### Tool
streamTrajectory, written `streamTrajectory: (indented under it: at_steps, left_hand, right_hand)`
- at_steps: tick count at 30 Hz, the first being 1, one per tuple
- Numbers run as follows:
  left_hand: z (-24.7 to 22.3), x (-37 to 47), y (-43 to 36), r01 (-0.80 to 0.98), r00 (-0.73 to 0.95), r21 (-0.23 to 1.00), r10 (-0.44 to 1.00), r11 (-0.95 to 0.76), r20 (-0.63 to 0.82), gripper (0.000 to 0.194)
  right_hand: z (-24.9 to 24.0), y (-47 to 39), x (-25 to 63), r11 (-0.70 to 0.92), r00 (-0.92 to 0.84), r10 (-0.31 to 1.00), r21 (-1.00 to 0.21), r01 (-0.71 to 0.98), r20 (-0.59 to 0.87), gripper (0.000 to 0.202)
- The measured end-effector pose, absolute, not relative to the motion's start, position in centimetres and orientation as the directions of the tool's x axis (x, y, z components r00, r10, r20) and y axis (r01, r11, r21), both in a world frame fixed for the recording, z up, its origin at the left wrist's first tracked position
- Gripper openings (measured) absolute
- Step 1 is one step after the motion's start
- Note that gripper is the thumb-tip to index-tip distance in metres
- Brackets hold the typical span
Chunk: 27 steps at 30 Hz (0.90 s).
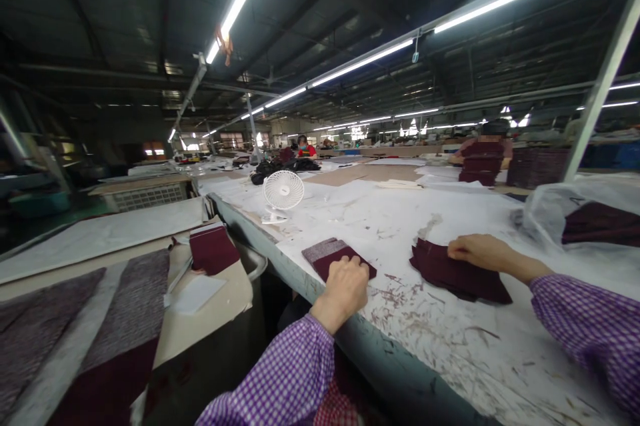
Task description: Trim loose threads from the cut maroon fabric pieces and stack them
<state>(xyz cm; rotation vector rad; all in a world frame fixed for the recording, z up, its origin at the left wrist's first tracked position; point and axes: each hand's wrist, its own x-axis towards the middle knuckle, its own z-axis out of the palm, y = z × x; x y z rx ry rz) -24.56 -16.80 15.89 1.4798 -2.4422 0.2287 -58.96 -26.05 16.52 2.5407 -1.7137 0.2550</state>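
My left hand [345,287] is closed, its fingers curled over the near edge of a flat fabric piece [323,256], part mottled grey and part maroon, at the table's front edge. The fingertips are partly hidden behind the knuckles. To the right, a loose stack of dark maroon fabric pieces [460,276] lies with uneven edges on the white table covering. My right hand [475,251] pinches the top of this stack at its far edge. How many layers it grips cannot be made out. Both forearms wear purple checked sleeves.
A white clip fan [283,191] stands beyond my left hand. Maroon scraps and threads litter the white-covered table [360,213]. Clear plastic with maroon fabric [600,223] lies at right. A side surface at left bears more maroon pieces [214,251]. Co-workers are at the far tables.
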Motion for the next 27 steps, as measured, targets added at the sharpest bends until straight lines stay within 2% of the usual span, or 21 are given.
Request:
streamTrajectory:
  at_steps: [2,4,6,7,9,12,16,20,23,27]
  left_hand:
    - [15.8,-24.5,-17.3,-0.887,-0.399,0.1,-0.857,0.451,0.327,0.024]
    - [15.4,-23.8,-18.1,-0.833,-0.242,0.412,-0.913,0.369,0.329,0.02]
    - [14.8,-22.5,-19.2,-0.635,-0.091,0.732,-0.965,0.246,0.245,0.014]
    - [14.4,-21.8,-19.8,-0.523,-0.061,0.83,-0.979,0.195,0.192,0.013]
    - [13.7,-20.7,-20.8,-0.374,-0.07,0.916,-0.989,0.147,0.13,0.013]
    - [12.8,-20.4,-21.5,-0.223,-0.087,0.966,-0.989,0.134,0.118,0.011]
    - [12.5,-20.4,-21.2,0.018,-0.012,0.991,-0.991,0.135,0.135,0.004]
    - [13.1,-16.7,-20.9,0.355,0.244,0.913,-0.963,0.199,0.115,0.007]
    - [13.8,-12.8,-20.9,0.521,0.404,0.809,-0.913,0.273,0.048,0.004]
    - [14.4,-10.4,-20.2,0.604,0.484,0.714,-0.875,0.353,0.023,0.009]
  right_hand:
    - [17.0,-25.9,-58.3,-0.349,0.346,-0.92,0.017,-0.937,0.184,0.033]
    - [17.8,-25.5,-57.1,-0.351,0.347,-0.91,0.025,-0.936,0.226,0.035]
    - [18.8,-24.9,-55.2,-0.403,0.376,-0.888,-0.053,-0.914,0.266,0.036]
    - [19.2,-24.4,-53.9,-0.441,0.399,-0.875,-0.111,-0.89,0.274,0.036]
    - [19.9,-23.5,-50.7,-0.54,0.478,-0.832,-0.214,-0.814,0.283,0.037]
    - [20.0,-22.8,-45.3,-0.743,0.685,-0.669,-0.23,-0.628,0.289,0.037]
    - [18.2,-23.6,-39.7,-0.89,0.869,-0.455,-0.13,-0.437,0.196,0.031]
    - [16.1,-24.6,-37.3,-0.88,0.868,-0.451,0.058,-0.471,0.206,0.033]
    - [15.5,-24.8,-37.1,-0.864,0.857,-0.476,0.079,-0.498,0.195,0.034]
    - [15.3,-24.8,-37.2,-0.85,0.848,-0.494,0.097,-0.517,0.189,0.035]
